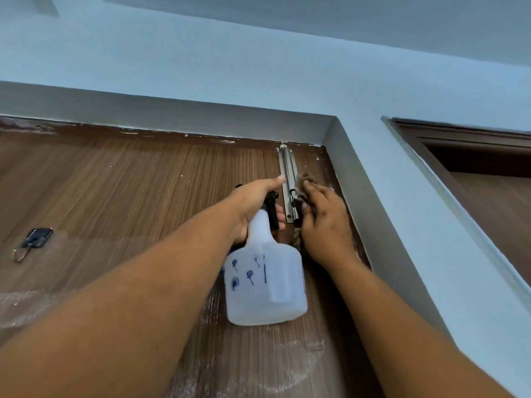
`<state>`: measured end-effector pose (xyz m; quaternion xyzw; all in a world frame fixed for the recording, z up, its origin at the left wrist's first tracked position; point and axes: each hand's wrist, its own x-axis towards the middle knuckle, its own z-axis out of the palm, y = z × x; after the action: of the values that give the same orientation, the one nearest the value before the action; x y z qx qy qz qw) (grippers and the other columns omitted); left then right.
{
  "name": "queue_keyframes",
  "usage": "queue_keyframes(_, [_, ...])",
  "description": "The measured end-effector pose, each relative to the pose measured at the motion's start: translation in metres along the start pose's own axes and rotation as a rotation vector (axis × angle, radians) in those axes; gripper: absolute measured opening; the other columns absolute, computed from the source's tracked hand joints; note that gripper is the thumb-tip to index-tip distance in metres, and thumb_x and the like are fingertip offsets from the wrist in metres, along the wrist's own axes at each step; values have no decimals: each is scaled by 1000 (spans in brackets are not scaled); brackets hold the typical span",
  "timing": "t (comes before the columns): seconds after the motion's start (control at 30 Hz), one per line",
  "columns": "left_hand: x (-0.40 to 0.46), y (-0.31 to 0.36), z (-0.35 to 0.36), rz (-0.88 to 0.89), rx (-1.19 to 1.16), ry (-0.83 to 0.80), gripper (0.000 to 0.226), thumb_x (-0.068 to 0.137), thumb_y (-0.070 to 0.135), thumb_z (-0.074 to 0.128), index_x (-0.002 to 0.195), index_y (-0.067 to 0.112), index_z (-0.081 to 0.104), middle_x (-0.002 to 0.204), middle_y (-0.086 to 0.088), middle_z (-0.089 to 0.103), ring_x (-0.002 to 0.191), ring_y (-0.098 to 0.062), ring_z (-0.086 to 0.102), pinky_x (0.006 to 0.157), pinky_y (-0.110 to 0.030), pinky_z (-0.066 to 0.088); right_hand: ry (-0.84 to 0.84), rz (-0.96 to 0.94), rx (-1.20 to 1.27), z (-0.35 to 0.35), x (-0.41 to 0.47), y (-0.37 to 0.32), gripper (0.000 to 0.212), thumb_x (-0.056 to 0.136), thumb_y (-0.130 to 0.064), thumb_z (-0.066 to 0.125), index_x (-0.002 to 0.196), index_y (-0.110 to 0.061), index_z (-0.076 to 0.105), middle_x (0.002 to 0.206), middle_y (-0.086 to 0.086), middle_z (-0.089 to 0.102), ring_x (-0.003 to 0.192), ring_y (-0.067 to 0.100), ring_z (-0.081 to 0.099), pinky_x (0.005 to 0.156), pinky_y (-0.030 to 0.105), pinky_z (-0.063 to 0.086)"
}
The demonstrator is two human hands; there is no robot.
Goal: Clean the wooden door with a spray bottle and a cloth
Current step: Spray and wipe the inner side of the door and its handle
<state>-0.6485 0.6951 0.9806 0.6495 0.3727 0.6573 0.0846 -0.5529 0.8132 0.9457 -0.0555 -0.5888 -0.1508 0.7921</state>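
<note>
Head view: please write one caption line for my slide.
Left hand holds spray bottle; right hand wipes cloth beside door bolt.

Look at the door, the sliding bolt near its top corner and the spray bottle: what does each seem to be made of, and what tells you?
Door: wood or wood-look laminate, brown, with fine straight grain lines; which one cannot be told.
Sliding bolt: metal, silvery with bright reflections.
Spray bottle: translucent white plastic with blue printed marks and a black trigger head, held in the left hand.

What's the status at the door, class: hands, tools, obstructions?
Left hand gripping spray bottle. Right hand pressing cloth on wooden door. Metal bolt between the hands.
</note>
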Motion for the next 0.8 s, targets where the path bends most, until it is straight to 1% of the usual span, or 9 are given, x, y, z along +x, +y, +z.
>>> queue_keyframes(0.13, [5,-6,-3,31,-29,-10,43,93,43,69,101,2,61,64,-9,61,48,-19,62,47,-28,55,-315,146,59,-3,55,17,45,98,-10,47,139,-26,55,131,4,56,119,22,52,102,26,38])
queue_keyframes(0.17, [5,-6,-3,31,-31,-19,42,93,43,69,97,2,61,62,-9,60,47,-18,61,46,-28,55,-362,154,15,-6,66,20,46,98,-9,48,139,-29,54,136,3,54,118,21,52,100,22,40])
queue_keyframes(0.23, [6,-9,-5,45,-34,-32,42,93,43,69,94,2,60,60,-8,60,46,-18,61,46,-28,54,-383,107,-166,-1,88,23,51,95,-6,50,140,-31,51,146,1,45,122,20,49,99,13,40])
queue_keyframes(0.3, [7,-11,-7,53,-43,-56,42,94,43,67,93,3,59,58,-8,60,46,-18,60,45,-28,54,-369,61,-308,9,108,17,56,91,-5,54,140,-32,51,147,5,43,132,28,42,112,32,37])
queue_keyframes(0.33, [6,-10,-7,49,-51,-75,41,95,43,65,90,3,58,56,-8,58,45,-18,59,45,-27,54,-362,42,-351,13,118,14,56,89,-4,57,137,-32,54,144,7,48,132,30,43,112,38,37])
queue_keyframes(0.43, [7,-11,-6,69,-83,-78,40,99,39,59,79,4,54,52,-7,51,43,-17,51,46,-24,51,-390,-46,-518,17,143,1,53,85,-3,62,132,-28,61,134,10,58,120,31,55,104,35,45])
queue_keyframes(0.63, [0,-11,-3,93,-36,-79,36,99,36,60,102,1,53,58,-8,50,44,-17,51,46,-25,54,-314,-99,-596,18,148,-3,39,89,-3,48,124,-12,65,129,16,60,117,35,56,99,37,46])
queue_keyframes(0.73, [0,-9,0,100,6,-63,54,100,37,59,137,0,47,60,-8,52,44,-18,53,44,-27,53,-316,-88,-509,5,136,1,40,87,-1,50,120,-14,69,128,16,61,117,34,56,101,35,44])
queue_keyframes(0.8, [1,-5,0,92,26,-76,65,99,42,61,148,4,42,63,-9,55,47,-18,56,46,-28,53,-339,-42,-394,-8,125,6,38,88,0,53,119,-15,69,129,12,62,119,29,56,103,30,40])
